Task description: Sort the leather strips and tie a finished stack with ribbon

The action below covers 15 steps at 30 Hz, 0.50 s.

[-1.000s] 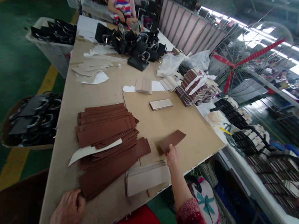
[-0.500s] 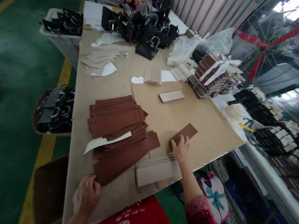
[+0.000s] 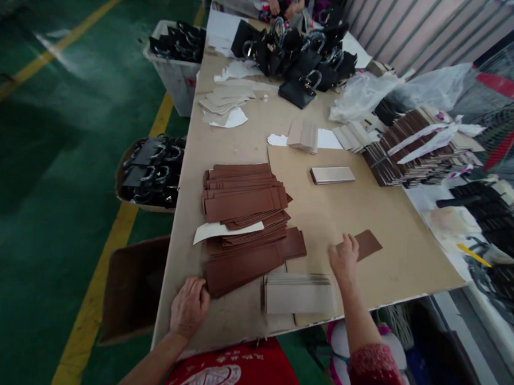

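My right hand [image 3: 344, 257] is over the left end of a flat brown leather-like strip [image 3: 369, 245], with thumb and fingers about it; the thumb side is blurred. The strip lies on the brown board, and my hand covers part of it. My left hand [image 3: 189, 308] rests on the table with its fingers curled, against the near left corner of the piled brown strips [image 3: 244, 268]. Whatever is inside those fingers is hidden. Between my hands, by the table's front edge, lies a stack of pale grey strips [image 3: 299, 296].
A metallic-edged flat bar [image 3: 332, 175] lies on the board [image 3: 395, 208]. Beyond are pale pieces [image 3: 302, 135], tied brown bundles [image 3: 422, 143] and black handbags [image 3: 298, 87]. Boxes of bags [image 3: 152, 172] stand left on the floor. Another person's hands [image 3: 282, 7] work at the far end.
The whole view has swung left, so things appear further right. My right hand has shifted on the brown strip, and less of the strip shows. My left hand stays by the pile.
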Each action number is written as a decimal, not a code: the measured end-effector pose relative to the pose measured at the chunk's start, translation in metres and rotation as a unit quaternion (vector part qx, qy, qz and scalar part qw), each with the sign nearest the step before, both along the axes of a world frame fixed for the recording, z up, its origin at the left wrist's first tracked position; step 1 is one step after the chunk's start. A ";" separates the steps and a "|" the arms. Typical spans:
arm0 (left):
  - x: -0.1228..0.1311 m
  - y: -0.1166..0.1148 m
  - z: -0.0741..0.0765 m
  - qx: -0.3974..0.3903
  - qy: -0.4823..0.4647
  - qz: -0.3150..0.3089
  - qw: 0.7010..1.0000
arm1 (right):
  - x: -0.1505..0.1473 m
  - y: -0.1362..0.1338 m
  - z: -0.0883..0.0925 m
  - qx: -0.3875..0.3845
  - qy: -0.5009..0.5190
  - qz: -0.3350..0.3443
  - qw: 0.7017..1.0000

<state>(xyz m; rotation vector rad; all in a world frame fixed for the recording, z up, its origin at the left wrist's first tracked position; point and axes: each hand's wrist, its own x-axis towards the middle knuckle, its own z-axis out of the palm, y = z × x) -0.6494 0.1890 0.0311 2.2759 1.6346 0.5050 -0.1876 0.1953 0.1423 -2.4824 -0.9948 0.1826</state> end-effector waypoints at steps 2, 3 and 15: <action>0.000 0.000 0.002 -0.019 -0.015 0.018 1.000 | -0.061 0.005 0.021 0.064 0.217 0.016 0.974; 0.000 0.001 0.003 -0.029 -0.023 0.028 0.999 | -0.094 0.005 0.029 0.072 0.346 0.027 0.935; -0.002 0.009 0.016 -0.060 -0.094 0.047 0.993 | -0.284 -0.052 -0.018 0.028 0.652 -0.172 0.737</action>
